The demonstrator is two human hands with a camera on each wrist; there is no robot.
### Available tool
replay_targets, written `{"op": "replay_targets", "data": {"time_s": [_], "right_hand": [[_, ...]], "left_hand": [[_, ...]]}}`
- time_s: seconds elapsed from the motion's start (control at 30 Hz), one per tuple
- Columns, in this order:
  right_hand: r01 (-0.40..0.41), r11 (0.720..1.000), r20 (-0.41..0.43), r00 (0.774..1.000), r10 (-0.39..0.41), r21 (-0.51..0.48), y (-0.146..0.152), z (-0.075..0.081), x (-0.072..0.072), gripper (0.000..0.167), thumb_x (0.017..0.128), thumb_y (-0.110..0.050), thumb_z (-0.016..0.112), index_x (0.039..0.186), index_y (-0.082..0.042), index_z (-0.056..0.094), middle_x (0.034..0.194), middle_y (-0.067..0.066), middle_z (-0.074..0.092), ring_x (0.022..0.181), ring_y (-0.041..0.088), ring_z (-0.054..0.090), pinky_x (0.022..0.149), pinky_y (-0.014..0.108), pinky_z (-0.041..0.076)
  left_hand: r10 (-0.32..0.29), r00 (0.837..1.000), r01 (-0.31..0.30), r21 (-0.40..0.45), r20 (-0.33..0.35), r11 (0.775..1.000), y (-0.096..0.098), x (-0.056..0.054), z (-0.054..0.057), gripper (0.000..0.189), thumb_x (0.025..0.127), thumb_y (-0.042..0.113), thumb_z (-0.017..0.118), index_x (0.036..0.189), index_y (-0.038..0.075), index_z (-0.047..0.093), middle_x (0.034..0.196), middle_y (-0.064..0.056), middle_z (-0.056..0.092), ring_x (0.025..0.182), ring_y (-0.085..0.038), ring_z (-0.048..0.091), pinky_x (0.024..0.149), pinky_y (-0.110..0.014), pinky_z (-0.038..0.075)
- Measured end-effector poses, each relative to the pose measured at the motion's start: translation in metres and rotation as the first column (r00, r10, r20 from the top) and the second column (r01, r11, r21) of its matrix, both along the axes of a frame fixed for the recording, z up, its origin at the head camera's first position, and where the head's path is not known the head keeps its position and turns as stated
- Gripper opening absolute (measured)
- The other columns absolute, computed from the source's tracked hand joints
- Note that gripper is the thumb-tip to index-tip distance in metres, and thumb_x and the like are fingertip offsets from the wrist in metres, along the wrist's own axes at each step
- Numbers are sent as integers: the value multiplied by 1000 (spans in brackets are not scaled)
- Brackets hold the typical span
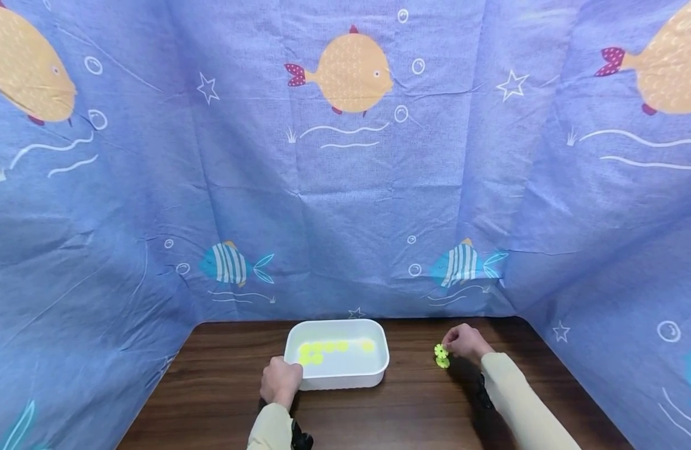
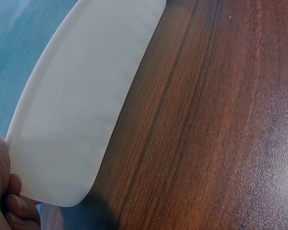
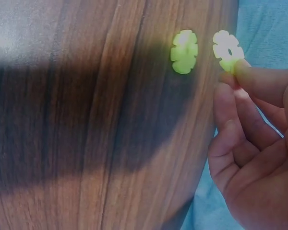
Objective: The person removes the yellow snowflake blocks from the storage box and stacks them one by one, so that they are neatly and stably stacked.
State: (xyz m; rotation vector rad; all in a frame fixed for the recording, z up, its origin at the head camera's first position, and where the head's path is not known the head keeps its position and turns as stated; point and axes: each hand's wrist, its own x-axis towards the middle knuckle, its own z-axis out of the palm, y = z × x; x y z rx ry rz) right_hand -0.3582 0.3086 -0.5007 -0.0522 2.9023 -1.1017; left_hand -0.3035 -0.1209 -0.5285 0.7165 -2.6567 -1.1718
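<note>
- Flower piece [image 3: 223, 40], yellow-green, is in the right hand [image 1: 468, 342], up over the right side of the brown table [image 1: 413, 394].
- The right thumb and fingertips pinch it at one edge, so the rest of it sticks out.
- It looks thin and flat, with bumpy petals, little slots and a small hole in the middle.
- It is likely very light, so a soft pinch should be enough.
- It looks like stiff plastic. I think it would not bend much, but a hard squeeze might make it pop away.
- Its face looks smooth and maybe a bit slippery. The rim, with its slots, seems the best place to hold.
- A second flower piece [image 3: 184, 51] lies flat on the table near the held one. Being so thin, it may be tricky to lift; a fingernail under its edge could help.
- The left hand [image 1: 280, 378] grips the near left corner of the white box [image 1: 345, 380].
- The box seems light and a little bendy, and its rim is good to grab.
- More yellow pieces [image 1: 330, 347] lie inside the box.
</note>
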Motion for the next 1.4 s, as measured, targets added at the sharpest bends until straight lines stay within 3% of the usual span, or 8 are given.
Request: {"op": "replay_targets", "data": {"time_s": [0.17,0.7,1.4], "right_hand": [[4,1000,17,1000,-4,26,1,-3,2,5,84,1,68,80,-1,70,74,1,65,65,15,62,62,31,53],[7,1000,99,995,-5,-18,3,-7,6,8,89,5,61,88,2,69,82,7,67,72,16,61,68,35,56],[52,998,38,998,-51,-24,3,-20,6,9,85,2,62,85,1,70,76,3,65,64,15,61,60,28,50]], "left_hand": [[5,1000,-5,0,-4,1000,1,0,1,27,78,12,58,96,-6,69,86,-24,69,75,-36,63,63,-49,49],[17,1000,-17,2,-24,1000,2,0,3,26,79,12,58,95,-5,70,85,-23,69,73,-34,63,62,-48,48],[15,1000,-15,-7,-24,1000,1,-2,-3,25,78,12,58,93,-4,69,85,-24,69,74,-36,63,63,-51,48]]}}
